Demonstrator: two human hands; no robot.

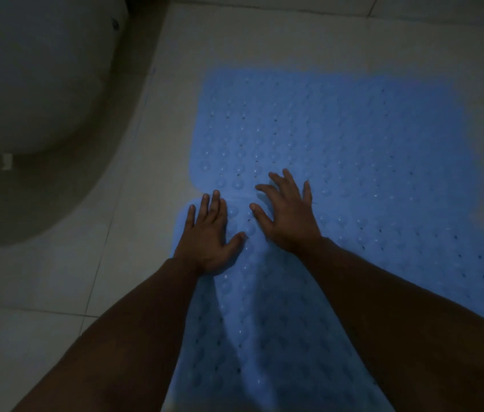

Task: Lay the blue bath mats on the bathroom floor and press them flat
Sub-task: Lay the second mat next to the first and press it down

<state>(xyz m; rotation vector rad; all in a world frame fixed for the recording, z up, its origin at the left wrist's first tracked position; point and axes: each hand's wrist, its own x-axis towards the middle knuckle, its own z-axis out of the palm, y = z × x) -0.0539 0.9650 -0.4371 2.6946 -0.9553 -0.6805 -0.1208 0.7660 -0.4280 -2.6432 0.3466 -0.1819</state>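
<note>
Two blue bath mats with rows of small bumps and holes lie on the pale tiled floor. The far mat (339,129) spreads across the upper middle and right. The near mat (264,337) runs from the bottom edge up to meet it. My left hand (209,236) rests palm down, fingers spread, on the near mat's far left corner. My right hand (288,215) lies flat with fingers apart across the seam where the two mats meet. Neither hand holds anything. My forearms hide parts of the near mat.
A white toilet bowl (35,93) fills the upper left, its base close to the mats' left edge. Pale floor tiles (56,292) show to the left and beyond the far mat. The room is dim.
</note>
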